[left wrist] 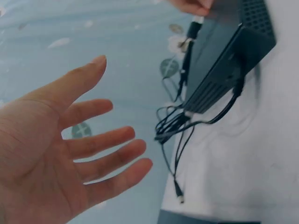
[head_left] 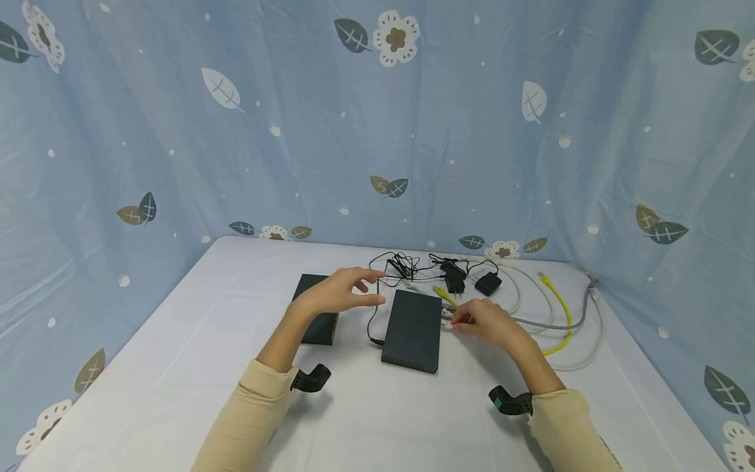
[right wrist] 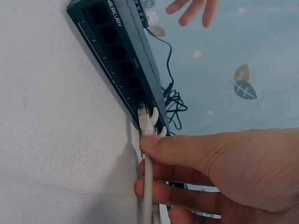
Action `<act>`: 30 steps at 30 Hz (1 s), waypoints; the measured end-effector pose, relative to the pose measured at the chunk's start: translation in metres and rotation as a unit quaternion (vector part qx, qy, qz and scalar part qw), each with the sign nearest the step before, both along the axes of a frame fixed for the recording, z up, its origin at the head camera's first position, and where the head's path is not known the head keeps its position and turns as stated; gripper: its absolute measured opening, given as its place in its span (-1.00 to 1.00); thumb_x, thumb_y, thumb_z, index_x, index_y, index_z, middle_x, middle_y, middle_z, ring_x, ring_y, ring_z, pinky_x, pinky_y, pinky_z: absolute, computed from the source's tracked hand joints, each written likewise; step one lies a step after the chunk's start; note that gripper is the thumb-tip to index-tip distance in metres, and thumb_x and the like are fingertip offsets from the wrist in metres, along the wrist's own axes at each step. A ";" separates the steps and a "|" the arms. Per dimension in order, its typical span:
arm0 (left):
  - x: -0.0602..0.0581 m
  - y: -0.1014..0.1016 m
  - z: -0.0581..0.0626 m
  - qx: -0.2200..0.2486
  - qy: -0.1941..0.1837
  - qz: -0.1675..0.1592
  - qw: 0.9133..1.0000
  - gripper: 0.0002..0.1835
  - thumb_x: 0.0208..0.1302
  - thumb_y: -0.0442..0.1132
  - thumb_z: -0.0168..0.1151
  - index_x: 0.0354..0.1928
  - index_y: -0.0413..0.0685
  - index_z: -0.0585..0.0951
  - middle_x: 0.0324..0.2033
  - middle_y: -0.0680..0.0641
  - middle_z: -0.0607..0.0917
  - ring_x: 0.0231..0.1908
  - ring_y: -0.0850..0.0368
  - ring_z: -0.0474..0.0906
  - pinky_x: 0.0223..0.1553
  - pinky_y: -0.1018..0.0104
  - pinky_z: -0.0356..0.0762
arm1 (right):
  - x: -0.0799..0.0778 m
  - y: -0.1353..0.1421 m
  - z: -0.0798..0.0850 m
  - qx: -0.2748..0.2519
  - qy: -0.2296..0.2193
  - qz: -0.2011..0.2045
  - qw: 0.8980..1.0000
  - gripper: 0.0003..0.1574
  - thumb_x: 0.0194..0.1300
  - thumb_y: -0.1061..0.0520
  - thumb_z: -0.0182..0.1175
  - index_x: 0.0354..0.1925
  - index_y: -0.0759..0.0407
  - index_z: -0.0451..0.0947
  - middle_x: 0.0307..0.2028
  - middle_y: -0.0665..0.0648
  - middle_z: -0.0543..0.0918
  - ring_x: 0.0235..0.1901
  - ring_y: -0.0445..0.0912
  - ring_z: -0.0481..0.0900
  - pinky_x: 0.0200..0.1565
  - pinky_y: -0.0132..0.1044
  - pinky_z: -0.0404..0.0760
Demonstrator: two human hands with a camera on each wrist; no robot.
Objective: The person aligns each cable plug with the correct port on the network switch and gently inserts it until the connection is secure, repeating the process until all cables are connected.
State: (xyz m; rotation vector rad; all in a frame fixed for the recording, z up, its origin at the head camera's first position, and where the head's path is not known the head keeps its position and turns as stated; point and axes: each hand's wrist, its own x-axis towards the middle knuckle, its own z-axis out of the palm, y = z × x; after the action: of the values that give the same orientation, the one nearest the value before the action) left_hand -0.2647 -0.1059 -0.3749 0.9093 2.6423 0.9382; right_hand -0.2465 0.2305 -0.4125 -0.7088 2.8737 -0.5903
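A black network switch (head_left: pixel 411 331) lies flat on the table, MERCURY lettering on its port side. In the right wrist view, my right hand (right wrist: pixel 196 163) pinches a white Ethernet cable (right wrist: pixel 148 191) just behind its plug (right wrist: pixel 145 120), between thumb and fingers. The plug's tip is right at the last of the row of ports, and its latch stands out to the side. My left hand (head_left: pixel 345 290) hovers over the gap left of the switch, fingers spread and holding nothing. A black power cord (left wrist: pixel 226 105) is plugged into the side of the switch facing that hand.
A second black box (head_left: pixel 318 330) lies beneath the left hand. Behind the switch are bundled black cords (head_left: pixel 404 265) and two power adapters (head_left: pixel 455 278). A yellow cable (head_left: pixel 569 321), a grey cable (head_left: pixel 548 326) and white cables spread to the right. A curtain (head_left: pixel 377 131) hangs behind.
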 end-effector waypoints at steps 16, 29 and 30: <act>-0.004 -0.028 0.008 -0.066 0.076 0.112 0.989 -0.27 0.29 0.15 0.25 0.42 0.00 0.37 0.33 -0.27 0.40 0.31 -0.23 0.37 0.24 -0.23 0.38 | 0.001 0.001 0.005 -0.001 0.010 -0.036 0.999 -0.85 0.33 0.05 0.27 -0.24 0.04 0.74 -0.40 -0.09 0.72 -0.45 -0.27 0.56 -0.36 -0.30 0.54; -0.006 -0.035 -0.009 -0.144 0.060 0.195 0.968 -0.22 0.26 0.16 0.28 0.44 0.01 0.34 0.41 -0.34 0.25 0.36 -0.43 0.19 0.18 -0.48 0.25 | 0.001 0.008 0.008 -0.026 0.018 -0.038 0.999 -0.79 0.37 0.01 0.23 -0.21 0.05 0.74 -0.38 -0.05 0.74 -0.40 -0.27 0.61 -0.32 -0.29 0.59; -0.005 -0.035 -0.010 -0.147 0.056 0.201 0.967 -0.21 0.26 0.16 0.29 0.45 0.01 0.33 0.42 -0.35 0.23 0.37 -0.44 0.17 0.19 -0.51 0.22 | 0.001 0.008 0.008 -0.027 0.016 -0.040 0.999 -0.79 0.37 0.01 0.23 -0.20 0.05 0.74 -0.38 -0.05 0.74 -0.40 -0.27 0.61 -0.31 -0.29 0.58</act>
State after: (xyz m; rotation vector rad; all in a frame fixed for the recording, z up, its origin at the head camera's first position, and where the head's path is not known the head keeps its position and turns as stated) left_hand -0.2702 -0.1408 -0.3844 0.3730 3.0189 0.5486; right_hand -0.2453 0.2389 -0.4040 -0.6194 2.9370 -0.6757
